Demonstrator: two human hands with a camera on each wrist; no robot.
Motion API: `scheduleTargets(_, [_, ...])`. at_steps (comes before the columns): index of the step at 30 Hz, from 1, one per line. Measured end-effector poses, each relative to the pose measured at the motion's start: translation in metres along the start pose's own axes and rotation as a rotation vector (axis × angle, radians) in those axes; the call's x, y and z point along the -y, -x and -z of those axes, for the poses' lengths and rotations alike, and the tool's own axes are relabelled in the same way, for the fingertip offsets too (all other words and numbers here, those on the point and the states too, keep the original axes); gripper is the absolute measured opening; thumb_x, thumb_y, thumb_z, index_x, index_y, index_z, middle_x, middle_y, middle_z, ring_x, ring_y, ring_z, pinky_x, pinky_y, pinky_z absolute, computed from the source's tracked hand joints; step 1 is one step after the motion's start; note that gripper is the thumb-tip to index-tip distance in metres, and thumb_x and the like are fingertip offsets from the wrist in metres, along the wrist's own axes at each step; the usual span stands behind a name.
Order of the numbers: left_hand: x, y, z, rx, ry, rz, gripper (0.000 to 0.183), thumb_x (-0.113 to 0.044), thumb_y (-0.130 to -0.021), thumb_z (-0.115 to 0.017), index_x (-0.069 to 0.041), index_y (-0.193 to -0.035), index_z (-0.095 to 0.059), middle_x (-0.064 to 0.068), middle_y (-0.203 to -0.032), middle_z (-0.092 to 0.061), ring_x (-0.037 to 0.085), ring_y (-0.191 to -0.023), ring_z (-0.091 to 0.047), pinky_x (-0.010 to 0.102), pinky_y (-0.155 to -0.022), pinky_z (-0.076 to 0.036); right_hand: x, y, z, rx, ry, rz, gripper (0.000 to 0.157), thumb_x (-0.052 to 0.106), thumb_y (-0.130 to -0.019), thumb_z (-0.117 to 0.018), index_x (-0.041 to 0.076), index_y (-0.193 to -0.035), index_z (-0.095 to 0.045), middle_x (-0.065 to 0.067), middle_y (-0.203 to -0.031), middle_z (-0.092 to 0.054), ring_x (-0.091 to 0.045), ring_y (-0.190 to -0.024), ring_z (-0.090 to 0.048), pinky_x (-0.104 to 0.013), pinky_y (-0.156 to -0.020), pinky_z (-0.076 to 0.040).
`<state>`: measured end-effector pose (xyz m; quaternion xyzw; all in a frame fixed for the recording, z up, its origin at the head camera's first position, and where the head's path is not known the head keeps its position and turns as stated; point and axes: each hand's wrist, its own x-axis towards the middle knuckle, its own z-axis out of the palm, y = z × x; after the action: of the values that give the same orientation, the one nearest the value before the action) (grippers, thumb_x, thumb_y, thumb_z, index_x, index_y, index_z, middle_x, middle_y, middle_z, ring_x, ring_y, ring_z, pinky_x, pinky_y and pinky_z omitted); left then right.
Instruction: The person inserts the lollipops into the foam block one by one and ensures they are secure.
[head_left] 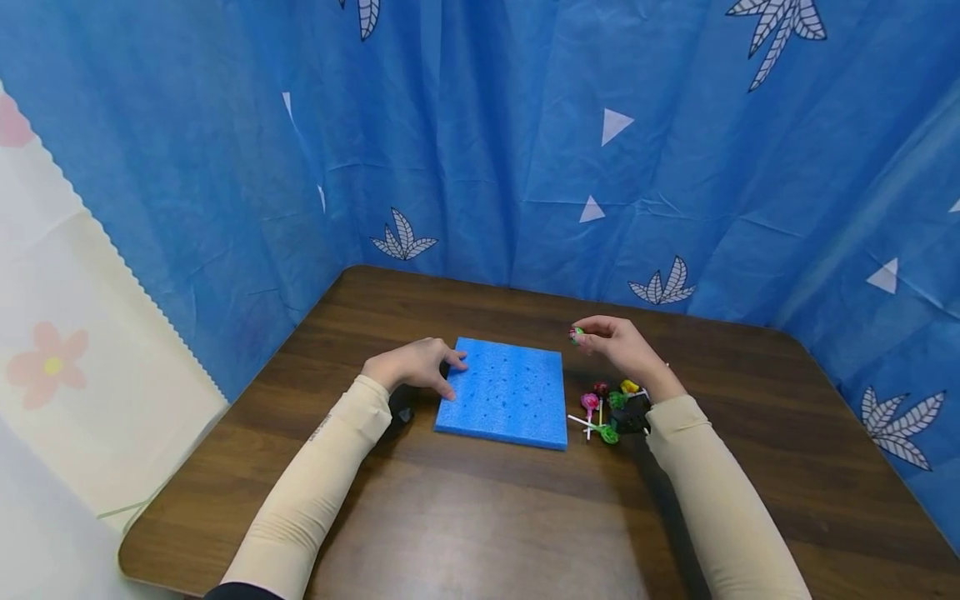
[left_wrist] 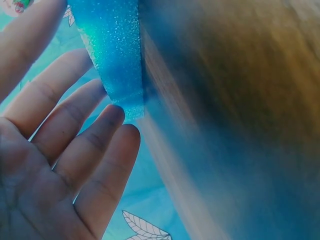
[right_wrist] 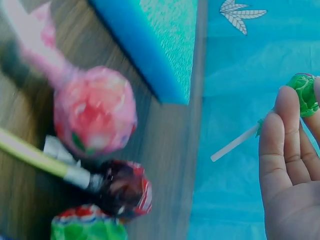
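Observation:
A square blue foam board (head_left: 506,392), dotted with small holes, lies flat on the table. My left hand (head_left: 416,367) rests at its left edge; the left wrist view shows the fingers (left_wrist: 107,172) nearly straight, with their tips by the foam's side (left_wrist: 117,60). To the right of the board, above the table, my right hand (head_left: 618,342) pinches a green-wrapped lollipop (right_wrist: 305,95). Its white stick (right_wrist: 235,142) points down and left in the right wrist view. Below that hand lie several lollipops, among them a pink one (head_left: 590,402), a green one (head_left: 608,434) and a yellow one (head_left: 629,386).
Beside the lollipops sits a black object (head_left: 633,414), partly hidden by my right forearm. A small dark item (head_left: 406,414) lies near my left wrist. Blue curtain (head_left: 480,150) hangs behind the brown wooden table (head_left: 480,517), and a pale flowered cloth (head_left: 97,333) hangs at the left.

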<state>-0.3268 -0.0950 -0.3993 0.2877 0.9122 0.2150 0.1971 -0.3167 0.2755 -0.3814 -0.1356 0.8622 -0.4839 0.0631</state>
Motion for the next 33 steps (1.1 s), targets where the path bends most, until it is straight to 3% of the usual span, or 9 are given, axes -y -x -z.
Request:
scheduleTargets(6, [-0.003,-0.002,0.0,-0.003,-0.002,-0.01,0.057,-0.028,-0.083,-0.083,-0.011,-0.135,-0.064,0.003,-0.154,-0.048,0.031,-0.151,-0.031,0.049,-0.121,-0.031,0.002,-0.003,-0.005,-0.021,-0.096,0.016,0.038,0.023,-0.103,-0.058,-0.003,-0.13,-0.06,-0.019,-0.118,-0.065,-0.035,-0.106,-0.064,-0.048,-0.097,-0.054])
scheduleTargets(10, [-0.005,-0.003,-0.001,0.002,-0.007,-0.007,0.057,-0.028,-0.083,-0.083,-0.011,-0.135,-0.064,0.003,-0.155,-0.047,0.031,-0.151,-0.031,0.048,-0.121,-0.032,0.004,-0.004,-0.011,-0.026,-0.206,0.017,0.04,0.022,-0.102,-0.058,-0.007,-0.131,-0.057,-0.008,-0.113,-0.067,-0.033,-0.105,-0.067,-0.048,-0.099,-0.054])
scheduleTargets(14, [-0.005,-0.003,-0.001,0.009,-0.015,0.0,0.057,-0.029,-0.084,-0.082,-0.012,-0.135,-0.064,0.003,-0.155,-0.047,0.031,-0.151,-0.031,0.049,-0.121,-0.032,0.009,-0.005,-0.018,-0.023,-0.287,0.024,0.039,0.018,-0.103,-0.057,-0.009,-0.131,-0.054,0.002,-0.108,-0.067,-0.031,-0.104,-0.069,-0.041,-0.099,-0.056])
scheduleTargets(25, [-0.005,-0.002,0.001,0.022,-0.002,-0.012,0.057,-0.027,-0.085,-0.081,-0.012,-0.137,-0.063,0.002,-0.156,-0.046,0.031,-0.152,-0.03,0.05,-0.121,-0.032,0.021,-0.011,-0.032,-0.041,-0.388,-0.007,0.036,0.016,-0.103,-0.057,-0.007,-0.13,-0.054,-0.012,-0.114,-0.068,-0.028,-0.104,-0.073,-0.046,-0.102,-0.052])
scheduleTargets(33, [0.0,-0.001,0.002,0.028,-0.015,-0.016,0.058,-0.028,-0.086,-0.08,-0.011,-0.138,-0.062,0.004,-0.157,-0.044,0.032,-0.151,-0.03,0.05,-0.121,-0.032,0.023,-0.017,-0.042,-0.076,-0.473,0.005,0.034,0.012,-0.101,-0.058,-0.008,-0.128,-0.056,-0.001,-0.102,-0.072,-0.017,-0.092,-0.075,-0.056,-0.104,-0.045])
